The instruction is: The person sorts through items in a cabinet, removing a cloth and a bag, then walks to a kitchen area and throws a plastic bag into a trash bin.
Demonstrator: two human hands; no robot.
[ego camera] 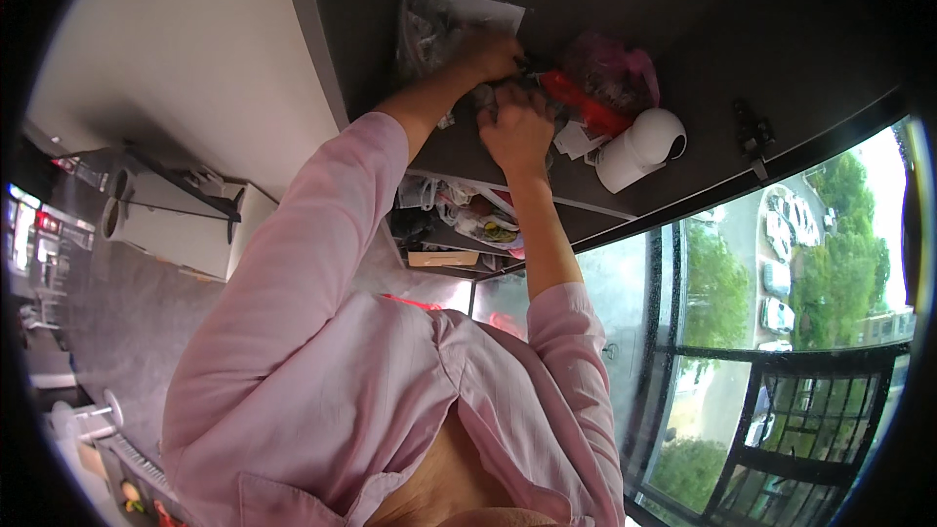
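Note:
My left hand (492, 55) is blurred and reaches over a shelf beside a clear plastic bag (424, 29). Its fingertips are close to a small dark item; whether they grip it cannot be told. Just below, my right hand (518, 124) lies palm down with bent fingers over some crumpled clear plastic, its fingertips partly hidden. To the right of both hands are a red packet (585, 102) and a pink translucent plastic bag (615, 66). White paper labels (578, 140) lie by a white rounded camera-like device (637, 154).
A dark hinge-like fitting (752, 128) sits at the right of the dark cabinet. A lower shelf holds bagged items (476, 212) and a cardboard box (442, 258). Windows (717, 285) stand at the right, a white box (183, 219) at the left.

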